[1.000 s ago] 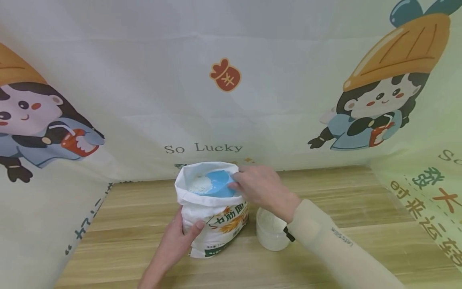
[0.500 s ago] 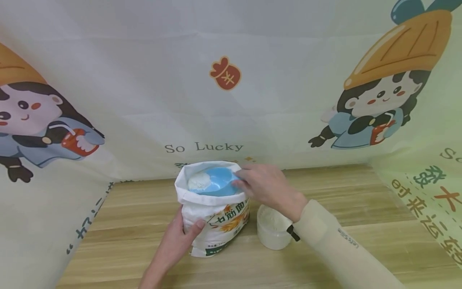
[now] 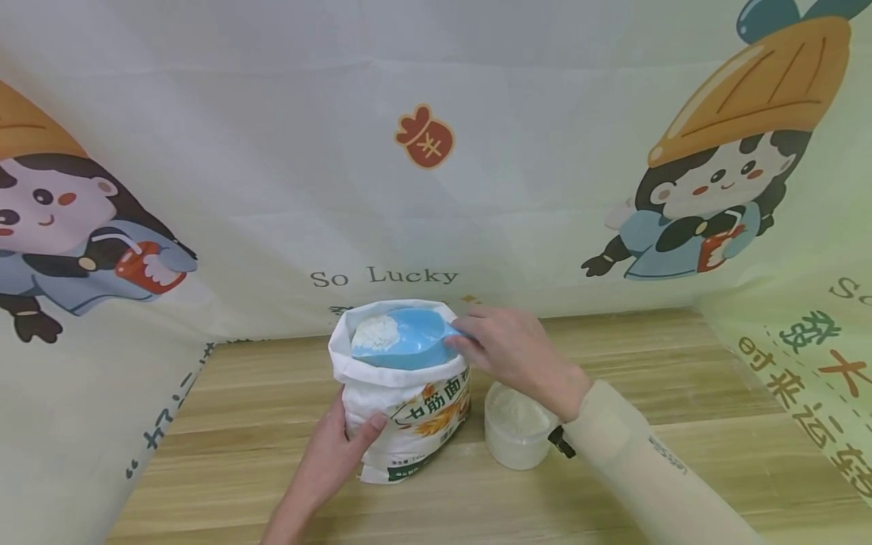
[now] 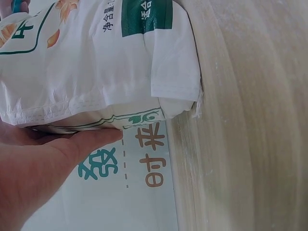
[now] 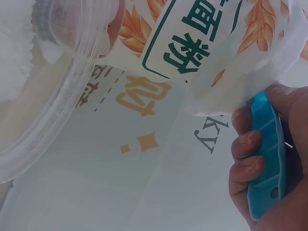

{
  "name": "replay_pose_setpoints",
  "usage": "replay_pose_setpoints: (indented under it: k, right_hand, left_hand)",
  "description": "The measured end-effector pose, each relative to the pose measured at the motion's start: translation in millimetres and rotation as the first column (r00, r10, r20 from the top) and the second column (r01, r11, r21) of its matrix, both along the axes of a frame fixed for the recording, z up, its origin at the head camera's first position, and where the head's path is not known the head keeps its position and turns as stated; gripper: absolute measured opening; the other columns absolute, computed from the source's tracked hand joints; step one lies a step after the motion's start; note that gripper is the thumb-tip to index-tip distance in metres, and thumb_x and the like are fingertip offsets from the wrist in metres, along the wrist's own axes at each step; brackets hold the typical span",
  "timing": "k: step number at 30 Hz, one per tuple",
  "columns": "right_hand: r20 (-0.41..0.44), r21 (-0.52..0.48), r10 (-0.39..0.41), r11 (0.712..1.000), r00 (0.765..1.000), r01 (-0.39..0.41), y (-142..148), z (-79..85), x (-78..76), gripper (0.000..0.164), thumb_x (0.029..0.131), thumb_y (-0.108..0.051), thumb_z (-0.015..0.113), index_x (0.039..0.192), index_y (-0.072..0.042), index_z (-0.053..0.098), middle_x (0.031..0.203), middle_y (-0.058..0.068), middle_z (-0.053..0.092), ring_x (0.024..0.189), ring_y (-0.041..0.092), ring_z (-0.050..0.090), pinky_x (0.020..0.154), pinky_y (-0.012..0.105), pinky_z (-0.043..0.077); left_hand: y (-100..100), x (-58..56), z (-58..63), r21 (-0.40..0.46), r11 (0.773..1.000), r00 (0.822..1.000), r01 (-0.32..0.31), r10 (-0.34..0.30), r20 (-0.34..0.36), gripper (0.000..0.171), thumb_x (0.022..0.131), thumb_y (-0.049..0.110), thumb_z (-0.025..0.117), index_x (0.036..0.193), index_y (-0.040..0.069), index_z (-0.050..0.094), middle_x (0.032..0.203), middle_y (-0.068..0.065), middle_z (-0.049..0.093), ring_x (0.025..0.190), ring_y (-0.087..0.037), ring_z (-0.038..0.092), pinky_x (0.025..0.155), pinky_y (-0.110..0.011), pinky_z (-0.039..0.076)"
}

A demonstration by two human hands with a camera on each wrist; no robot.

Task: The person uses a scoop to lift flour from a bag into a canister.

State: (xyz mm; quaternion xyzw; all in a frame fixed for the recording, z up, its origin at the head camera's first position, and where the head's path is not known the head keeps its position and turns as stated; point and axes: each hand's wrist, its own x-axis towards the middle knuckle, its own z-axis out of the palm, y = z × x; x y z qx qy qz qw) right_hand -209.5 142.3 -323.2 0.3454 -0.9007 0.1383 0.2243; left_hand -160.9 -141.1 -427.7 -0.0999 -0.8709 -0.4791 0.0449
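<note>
A white flour bag [image 3: 391,412] with a rolled-down top stands upright on the wooden table. My left hand [image 3: 338,446] grips its left side, thumb across the front and fingers behind. In the bag's mouth lies a blue scoop [image 3: 421,335], carrying a heap of flour [image 3: 376,333] at its far end. The right hand [image 3: 514,348] holds the scoop by its handle [image 5: 266,159], fingers curled round it in the right wrist view. Just right of the bag, below the right forearm, is a clear round tub [image 3: 516,435] with flour inside.
The wooden table [image 3: 225,454] runs up to a pale printed cloth [image 3: 272,189] hung at the back and both sides. In the right wrist view, the tub's rim [image 5: 72,101] is close to the camera.
The scoop has risen and levelled within the bag's mouth, now showing a clear heap of flour. My right hand has shifted slightly right and up. The left hand keeps its hold.
</note>
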Motion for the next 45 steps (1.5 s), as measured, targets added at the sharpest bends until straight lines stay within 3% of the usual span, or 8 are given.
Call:
replay_pose_setpoints:
  k: [22, 28, 31, 45]
  right_hand:
    - [-0.012, -0.095, 0.014, 0.995, 1.0, -0.015, 20.1, 4.4, 13.9, 0.022, 0.099, -0.029, 0.072, 0.11, -0.011, 0.077, 0.099, 0.002, 0.075, 0.082, 0.017, 0.07, 0.063, 0.031, 0.055]
    - [-0.048, -0.121, 0.016, 0.992, 0.999, -0.022, 25.0, 8.1, 15.8, 0.025, 0.097, -0.027, 0.074, 0.114, -0.009, 0.077, 0.096, 0.004, 0.074, 0.075, 0.016, 0.066, 0.058, 0.028, 0.052]
    - [-0.07, -0.138, 0.016, 0.99, 0.997, -0.025, 28.1, 10.2, 16.5, 0.026, 0.095, -0.025, 0.076, 0.115, -0.008, 0.077, 0.1, 0.005, 0.076, 0.079, 0.018, 0.07, 0.062, 0.03, 0.056]
    - [-0.077, -0.174, -0.031, 0.985, 0.997, 0.017, 47.0, 23.2, 25.1, 0.025, 0.094, -0.022, 0.078, 0.117, -0.01, 0.077, 0.106, 0.004, 0.077, 0.087, 0.023, 0.074, 0.07, 0.04, 0.06]
  left_hand:
    - [0.5, 0.3, 1.4, 0.005, 1.0, 1.0, -0.002, 0.002, 0.015, 0.059, 0.101, 0.032, 0.069, 0.146, 0.003, 0.046, 0.127, -0.02, 0.066, 0.116, -0.032, 0.064, 0.098, -0.053, 0.051]
    - [0.4, -0.3, 1.6, -0.011, 1.0, 1.0, -0.005, 0.005, 0.02, 0.06, 0.101, 0.035, 0.069, 0.147, 0.003, 0.046, 0.129, -0.021, 0.065, 0.118, -0.034, 0.063, 0.098, -0.054, 0.051]
    - [0.5, -0.6, 1.5, -0.018, 1.0, 1.0, -0.005, 0.005, 0.018, 0.06, 0.101, 0.035, 0.069, 0.147, 0.003, 0.046, 0.128, -0.021, 0.065, 0.118, -0.035, 0.063, 0.098, -0.055, 0.051]
    - [0.4, -0.6, 0.8, -0.019, 1.0, 1.0, 0.004, -0.004, -0.008, 0.056, 0.101, 0.033, 0.068, 0.144, 0.003, 0.048, 0.126, -0.02, 0.067, 0.114, -0.032, 0.064, 0.096, -0.053, 0.052]
